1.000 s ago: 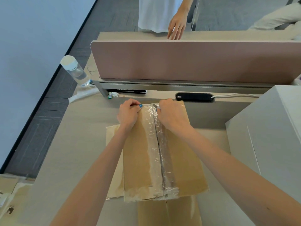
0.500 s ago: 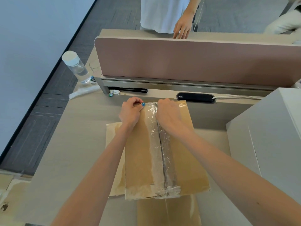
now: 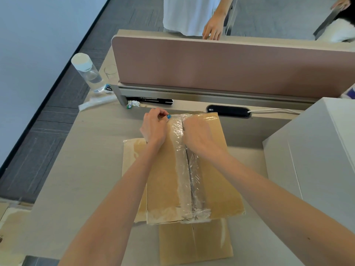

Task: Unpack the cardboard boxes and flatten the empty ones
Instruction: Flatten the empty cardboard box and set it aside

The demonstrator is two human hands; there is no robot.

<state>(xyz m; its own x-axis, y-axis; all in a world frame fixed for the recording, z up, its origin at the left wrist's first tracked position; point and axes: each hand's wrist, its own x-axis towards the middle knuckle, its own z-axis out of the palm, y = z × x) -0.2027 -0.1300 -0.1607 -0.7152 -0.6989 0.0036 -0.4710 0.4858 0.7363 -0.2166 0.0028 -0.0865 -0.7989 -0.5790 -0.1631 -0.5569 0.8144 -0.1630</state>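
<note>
Closest to me, a flat cardboard piece [image 3: 194,240] lies on the tabletop [image 3: 86,169]. Its far end is tucked under the cardboard box [image 3: 217,169] that I am working on. The box lies in the middle of the tabletop, right in front of me. It is closed, so I cannot see what is inside. Clear tape [image 3: 182,169] runs down its middle seam, all crinkled. Another flat sheet of cardboard [image 3: 132,156] peeks out from under its left side.

My left hand [image 3: 153,129] is curled up at the far end of the box and pinches the edge of the tape. My right hand [image 3: 197,133] is just beside it, fingers curled down and gripping the tape on the seam.

A big white box [image 3: 317,150] stands to my right, closed too. I see no words on any box.

Farther off, a black socket strip [image 3: 228,111] has a tiny white label, too small to read. A clear bottle [image 3: 88,72] with a white cap stands at the far left corner, with a little clear water in it. Behind the pink screen [image 3: 230,64], another person's hand [image 3: 212,31] touches its top.
</note>
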